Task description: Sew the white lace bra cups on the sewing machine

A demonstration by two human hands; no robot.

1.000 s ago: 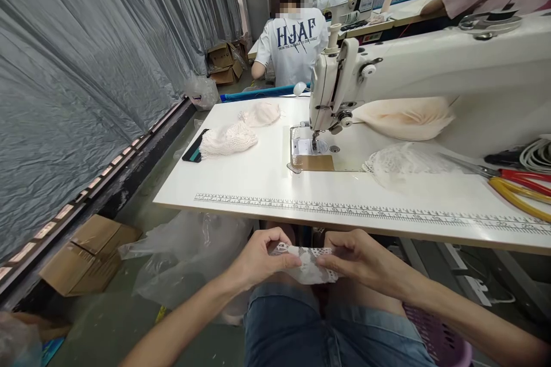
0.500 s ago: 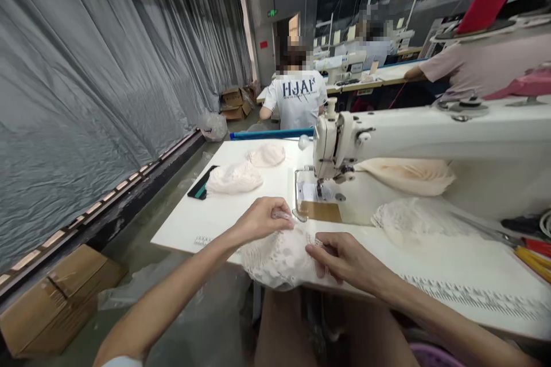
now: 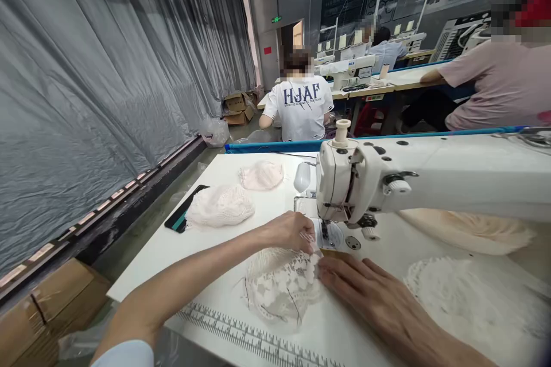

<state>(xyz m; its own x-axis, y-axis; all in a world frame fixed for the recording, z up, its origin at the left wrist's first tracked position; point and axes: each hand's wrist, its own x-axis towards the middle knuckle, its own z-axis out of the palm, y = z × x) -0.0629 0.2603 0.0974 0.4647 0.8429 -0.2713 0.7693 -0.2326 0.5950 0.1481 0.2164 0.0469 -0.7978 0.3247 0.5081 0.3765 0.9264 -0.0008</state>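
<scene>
A piece of white lace fabric [image 3: 279,284] with a few loose dark threads lies in front of the white sewing machine [image 3: 344,183]. My left hand [image 3: 295,232] is closed on the lace's upper edge, beside the presser foot [image 3: 327,232]. Stretched out flat on the table, my right hand [image 3: 370,289] touches the lace's right edge with its fingertips; its thumb is hidden. The lace edge under my left fingers is partly covered.
Two gathered pale lace pieces [image 3: 221,206] lie at the left, one on a dark flat object [image 3: 174,221]. More white lace [image 3: 456,287] and peach fabric [image 3: 473,229] lie at the right. A printed ruler [image 3: 241,332] runs along the front edge. Co-workers sit beyond.
Both hands and the lace have moved forward from the table's front edge to the presser foot. My right hand has gone from holding the lace edge to lying flat. The view has shifted closer.
</scene>
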